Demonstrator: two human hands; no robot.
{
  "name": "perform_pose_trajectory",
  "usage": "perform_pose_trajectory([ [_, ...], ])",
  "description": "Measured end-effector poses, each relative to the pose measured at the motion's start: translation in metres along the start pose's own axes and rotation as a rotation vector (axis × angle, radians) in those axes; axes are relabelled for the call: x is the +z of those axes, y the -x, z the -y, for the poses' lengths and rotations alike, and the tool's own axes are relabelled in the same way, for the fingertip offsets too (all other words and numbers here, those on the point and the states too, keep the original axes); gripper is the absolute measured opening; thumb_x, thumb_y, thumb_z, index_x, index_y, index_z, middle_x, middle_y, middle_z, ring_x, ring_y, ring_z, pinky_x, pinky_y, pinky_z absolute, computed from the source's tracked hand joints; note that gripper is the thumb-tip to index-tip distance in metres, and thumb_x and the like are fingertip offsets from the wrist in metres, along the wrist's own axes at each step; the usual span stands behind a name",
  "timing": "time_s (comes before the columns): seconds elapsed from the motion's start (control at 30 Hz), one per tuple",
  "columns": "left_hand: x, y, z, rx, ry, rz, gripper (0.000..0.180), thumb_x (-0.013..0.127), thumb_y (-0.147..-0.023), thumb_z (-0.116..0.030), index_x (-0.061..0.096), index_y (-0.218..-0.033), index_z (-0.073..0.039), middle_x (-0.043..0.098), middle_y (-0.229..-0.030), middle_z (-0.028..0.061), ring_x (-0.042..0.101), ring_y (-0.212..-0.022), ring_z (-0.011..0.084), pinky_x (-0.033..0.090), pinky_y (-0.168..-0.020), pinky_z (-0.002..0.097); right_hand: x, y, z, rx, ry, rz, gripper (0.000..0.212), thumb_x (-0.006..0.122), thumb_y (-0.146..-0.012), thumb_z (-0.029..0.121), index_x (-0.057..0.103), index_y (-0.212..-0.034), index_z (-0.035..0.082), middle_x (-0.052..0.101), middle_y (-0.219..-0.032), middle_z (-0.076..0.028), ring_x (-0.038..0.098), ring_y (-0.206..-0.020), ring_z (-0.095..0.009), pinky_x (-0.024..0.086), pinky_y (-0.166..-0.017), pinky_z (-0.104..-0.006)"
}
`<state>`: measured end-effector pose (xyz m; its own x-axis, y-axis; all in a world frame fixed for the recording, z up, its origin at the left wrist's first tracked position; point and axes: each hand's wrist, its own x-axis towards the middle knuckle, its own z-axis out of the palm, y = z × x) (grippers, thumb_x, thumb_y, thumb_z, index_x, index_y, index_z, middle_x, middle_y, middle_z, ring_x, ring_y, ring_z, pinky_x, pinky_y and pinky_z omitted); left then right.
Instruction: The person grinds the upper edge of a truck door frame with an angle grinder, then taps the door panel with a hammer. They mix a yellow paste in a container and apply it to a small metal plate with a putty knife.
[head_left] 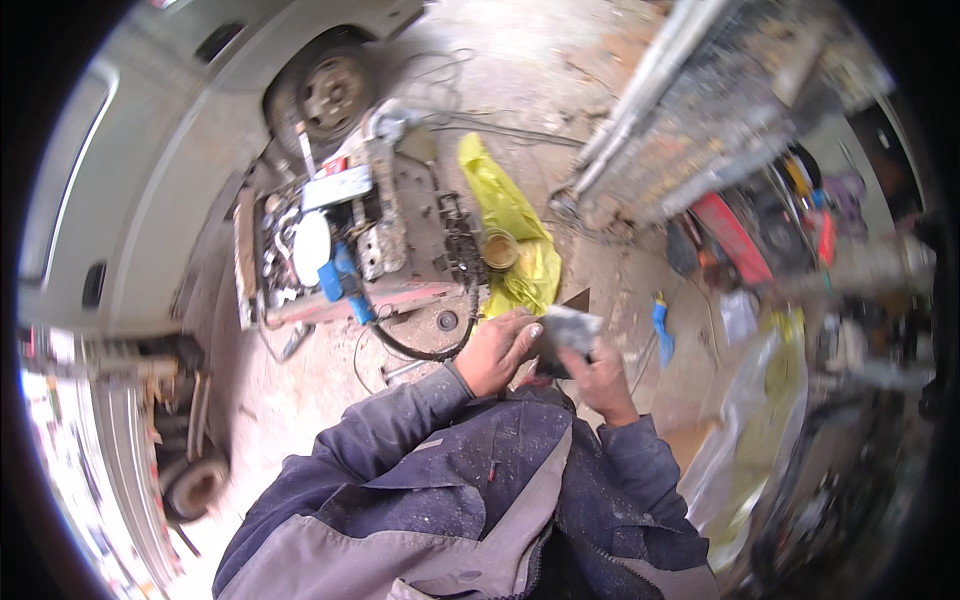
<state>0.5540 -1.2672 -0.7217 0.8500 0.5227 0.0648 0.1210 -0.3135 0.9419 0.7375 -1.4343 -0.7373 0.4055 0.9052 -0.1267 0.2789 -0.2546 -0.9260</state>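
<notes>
- Right hand (600,380) grips a flat grey piece (573,326) (blurred), just right of the left hand (494,354).
- The left hand curls; cannot tell whether it holds anything.
- A steady, even grip probably helps.

To your left, a messy table (418,262) holds a blue tool (343,283), a white disc (312,247) and a white box (337,187). On the dusty floor (612,290) you have a yellow sheet (500,185), wires (510,131) and a blue thing (661,330).
</notes>
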Motion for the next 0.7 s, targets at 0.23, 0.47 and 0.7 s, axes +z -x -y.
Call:
perform_pose_trajectory([
  [0.23, -0.006, 0.005, 0.017, -0.264, 0.358, -0.274, 0.043, 0.054, -0.118, -0.032, 0.069, -0.122, 0.008, 0.074, -0.117, 0.0188, 0.067, -0.113, 0.0248, 0.051, -0.101, 0.0398, -0.038, -0.078, -0.060, 0.325, -0.206, -0.042, 0.035, 0.056, -0.117, 0.022, 0.070, -0.137, -0.003, 0.075, -0.133, -0.008, 0.070, -0.116, -0.019, 0.053, -0.103, -0.0360],
  [0.47, -0.027, -0.035, 0.057, -0.526, 1.022, -0.316, 0.048, 0.060, -0.117, -0.041, 0.073, -0.130, 0.004, 0.072, -0.113, -0.0004, 0.058, -0.086, 0.0045, 0.047, -0.075, 0.0223, 0.009, -0.141, -0.040, 0.512, -1.061, 0.433, 0.056, 0.037, -0.123, 0.036, 0.046, -0.164, 0.000, 0.058, -0.162, -0.015, 0.059, -0.145, -0.029, 0.044, -0.125, -0.0461],
  [0.7, -0.079, -0.058, 0.079, -0.565, 0.827, -0.214, 0.041, 0.067, -0.113, -0.034, 0.077, -0.122, 0.005, 0.077, -0.104, 0.0009, 0.067, -0.092, 0.0077, 0.056, -0.084, 0.0274, 0.011, -0.202, -0.050, 0.656, -1.112, 0.848, 0.066, 0.034, -0.121, 0.050, 0.048, -0.161, 0.000, 0.064, -0.147, -0.017, 0.068, -0.124, -0.028, 0.055, -0.104, -0.0452],
])
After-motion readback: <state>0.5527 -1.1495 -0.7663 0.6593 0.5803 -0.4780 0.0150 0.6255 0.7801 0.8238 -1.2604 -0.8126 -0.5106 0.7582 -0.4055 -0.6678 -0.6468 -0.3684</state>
